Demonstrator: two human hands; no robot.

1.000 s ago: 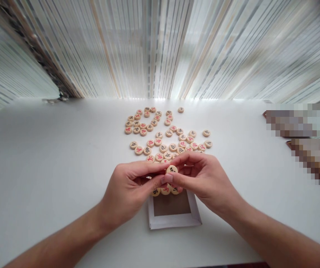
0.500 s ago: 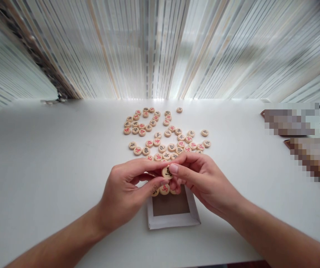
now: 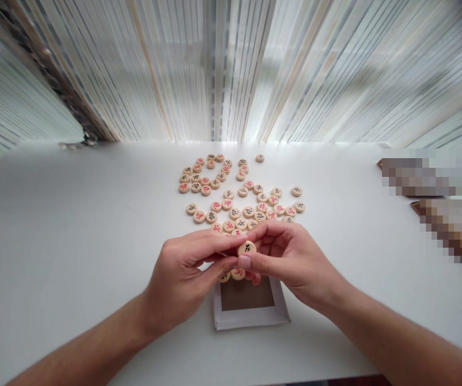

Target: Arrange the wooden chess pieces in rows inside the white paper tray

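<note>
A round wooden Chinese chess piece (image 3: 247,248) with a black character is pinched between the fingertips of my left hand (image 3: 190,271) and my right hand (image 3: 289,257). Both hands are closed on it, above a shallow white box (image 3: 250,318) with a brown inside. At the box's far end lie a few pieces, among them one with a red character (image 3: 237,272), partly covered by my fingers. Just beyond my hands, more chess pieces (image 3: 234,213) with red or black characters lie spread over the table.
The white table (image 3: 94,241) reaches back to a striped curtain (image 3: 222,69). Two blurred-out brown objects, a farther one (image 3: 413,177) and a nearer one (image 3: 452,225), lie at the right. The loose pieces spread from the box towards the curtain.
The held piece has turned between my fingers, so its black character now faces another way. It has shifted slightly right, and my right thumb has moved lower on it.
</note>
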